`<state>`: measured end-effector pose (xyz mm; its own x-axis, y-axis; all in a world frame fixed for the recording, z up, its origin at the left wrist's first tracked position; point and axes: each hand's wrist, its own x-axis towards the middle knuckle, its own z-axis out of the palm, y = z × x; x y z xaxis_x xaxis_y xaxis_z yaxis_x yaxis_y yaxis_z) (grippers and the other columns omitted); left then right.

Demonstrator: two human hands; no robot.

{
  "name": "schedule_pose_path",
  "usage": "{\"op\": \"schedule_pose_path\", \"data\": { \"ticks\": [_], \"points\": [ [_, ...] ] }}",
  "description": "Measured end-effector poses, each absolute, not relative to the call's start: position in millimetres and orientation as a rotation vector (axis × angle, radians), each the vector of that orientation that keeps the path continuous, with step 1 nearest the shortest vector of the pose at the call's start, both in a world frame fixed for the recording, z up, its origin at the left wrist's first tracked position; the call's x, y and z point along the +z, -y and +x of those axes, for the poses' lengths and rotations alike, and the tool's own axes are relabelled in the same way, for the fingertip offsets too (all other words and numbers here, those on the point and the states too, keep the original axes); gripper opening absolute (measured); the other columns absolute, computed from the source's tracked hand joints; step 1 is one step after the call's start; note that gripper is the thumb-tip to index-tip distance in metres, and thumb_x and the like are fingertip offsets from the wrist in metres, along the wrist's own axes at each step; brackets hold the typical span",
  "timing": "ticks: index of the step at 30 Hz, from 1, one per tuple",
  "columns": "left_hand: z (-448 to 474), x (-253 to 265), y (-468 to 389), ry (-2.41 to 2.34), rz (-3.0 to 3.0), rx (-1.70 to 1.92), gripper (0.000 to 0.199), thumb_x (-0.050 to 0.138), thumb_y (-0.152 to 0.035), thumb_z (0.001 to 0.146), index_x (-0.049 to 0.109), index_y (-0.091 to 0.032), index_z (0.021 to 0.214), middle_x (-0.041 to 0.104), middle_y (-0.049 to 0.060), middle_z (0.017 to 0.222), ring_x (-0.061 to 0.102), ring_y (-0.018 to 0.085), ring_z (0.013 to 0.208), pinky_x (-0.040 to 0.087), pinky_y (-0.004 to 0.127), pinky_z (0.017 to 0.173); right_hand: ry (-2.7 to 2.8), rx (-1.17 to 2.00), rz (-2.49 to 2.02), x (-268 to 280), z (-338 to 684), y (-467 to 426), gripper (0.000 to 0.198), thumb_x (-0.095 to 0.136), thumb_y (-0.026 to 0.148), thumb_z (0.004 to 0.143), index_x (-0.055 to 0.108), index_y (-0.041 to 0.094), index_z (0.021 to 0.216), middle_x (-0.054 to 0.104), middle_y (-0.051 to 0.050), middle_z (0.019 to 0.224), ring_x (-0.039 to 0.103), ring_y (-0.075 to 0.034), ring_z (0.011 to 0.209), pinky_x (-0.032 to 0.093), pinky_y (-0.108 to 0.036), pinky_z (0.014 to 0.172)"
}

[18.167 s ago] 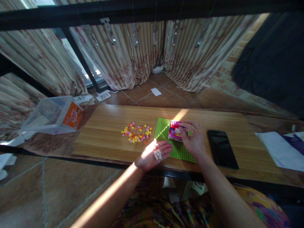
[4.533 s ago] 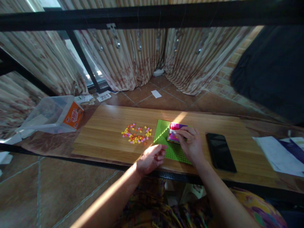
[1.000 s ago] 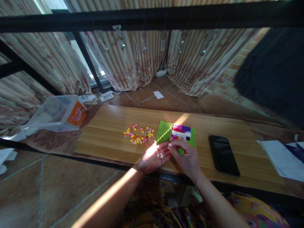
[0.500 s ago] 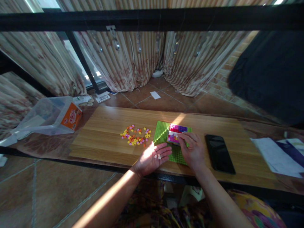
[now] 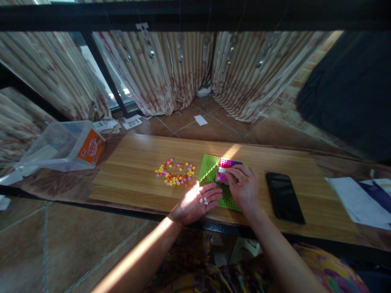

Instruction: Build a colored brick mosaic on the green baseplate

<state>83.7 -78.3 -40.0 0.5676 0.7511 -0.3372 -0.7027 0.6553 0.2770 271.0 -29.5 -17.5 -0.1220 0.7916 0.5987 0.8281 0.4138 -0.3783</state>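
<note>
My left hand [image 5: 198, 203] lies palm up with its fingers stretched out, close to the table's front edge. Several small white toy bricks [image 5: 205, 200] rest loose on its fingers. Just right of it, my right hand [image 5: 243, 183] reaches over a block of stacked toy bricks [image 5: 225, 163] in red, purple, white and pink rows. Thumb and fingers are pinched together at the block's right part; whatever they hold is hidden. Beneath the block is a green studded baseplate [image 5: 208, 165], partly covered by both hands.
Loose yellow, orange and pink bricks [image 5: 175, 179] are scattered on the wooden table [image 5: 128, 175] left of the baseplate. A black phone [image 5: 285, 197] lies to the right, papers [image 5: 351, 199] beyond it. A clear plastic bin [image 5: 61, 146] stands at the left.
My right hand has shifted slightly left over the brick block, its fingers bunched closer together. The left hand keeps its pose with the white bricks. The view has tilted slightly.
</note>
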Motion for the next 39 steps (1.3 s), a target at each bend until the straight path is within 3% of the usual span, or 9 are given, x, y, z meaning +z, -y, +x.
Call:
{"op": "schedule_pose_path", "data": {
  "ticks": [14, 27, 31, 37, 39],
  "points": [
    [84.1, -36.5, 79.0, -0.468, 0.14, 0.859, 0.058, 0.029, -0.049, 0.097, 0.057, -0.006, 0.124, 0.064, 0.02, 0.119, 0.062, 0.025, 0.107, 0.04, 0.038, 0.098, 1.948, -0.25, -1.342, -20.6, 266.6, 33.1, 0.016, 0.056, 0.025, 0.09, 0.07, 0.021, 0.087, 0.067, -0.005, 0.09, 0.053, -0.02, 0.084, 0.037, -0.034, 0.074],
    [84.1, -37.0, 78.0, -0.464, 0.127, 0.864, 0.06, 0.029, -0.05, 0.097, 0.054, -0.005, 0.127, 0.062, 0.021, 0.121, 0.062, 0.026, 0.108, 0.039, 0.04, 0.099, 1.96, -0.215, -1.32, -22.5, 269.5, 36.4, 0.017, 0.055, 0.025, 0.091, 0.071, 0.022, 0.096, 0.068, -0.005, 0.094, 0.056, -0.02, 0.087, 0.039, -0.035, 0.076],
    [83.8, -35.9, 75.7, -0.465, 0.059, 0.864, 0.06, 0.029, -0.05, 0.096, 0.049, -0.006, 0.132, 0.062, 0.022, 0.119, 0.061, 0.027, 0.109, 0.042, 0.04, 0.096, 1.905, -0.149, -1.27, -17.3, 267.3, 46.7, 0.02, 0.055, 0.021, 0.091, 0.067, 0.02, 0.106, 0.069, -0.007, 0.097, 0.059, -0.02, 0.091, 0.042, -0.035, 0.079],
    [82.2, -31.1, 74.5, -0.358, -0.072, 0.875, 0.06, 0.028, -0.048, 0.097, 0.046, -0.005, 0.134, 0.068, 0.018, 0.103, 0.065, 0.023, 0.091, 0.046, 0.035, 0.086, 2.135, 0.227, -1.032, 0.3, 252.5, 77.7, 0.008, 0.062, 0.024, 0.087, 0.068, 0.023, 0.092, 0.069, -0.003, 0.092, 0.059, -0.018, 0.088, 0.042, -0.035, 0.079],
    [81.4, -29.2, 74.8, -0.343, -0.091, 0.882, 0.062, 0.028, -0.049, 0.096, 0.044, -0.004, 0.136, 0.067, 0.019, 0.108, 0.065, 0.023, 0.092, 0.046, 0.034, 0.086, 2.232, 0.353, -1.02, 1.8, 247.0, 85.9, 0.009, 0.063, 0.028, 0.086, 0.069, 0.024, 0.093, 0.069, -0.002, 0.091, 0.057, -0.019, 0.087, 0.042, -0.036, 0.079]
  ]
}}
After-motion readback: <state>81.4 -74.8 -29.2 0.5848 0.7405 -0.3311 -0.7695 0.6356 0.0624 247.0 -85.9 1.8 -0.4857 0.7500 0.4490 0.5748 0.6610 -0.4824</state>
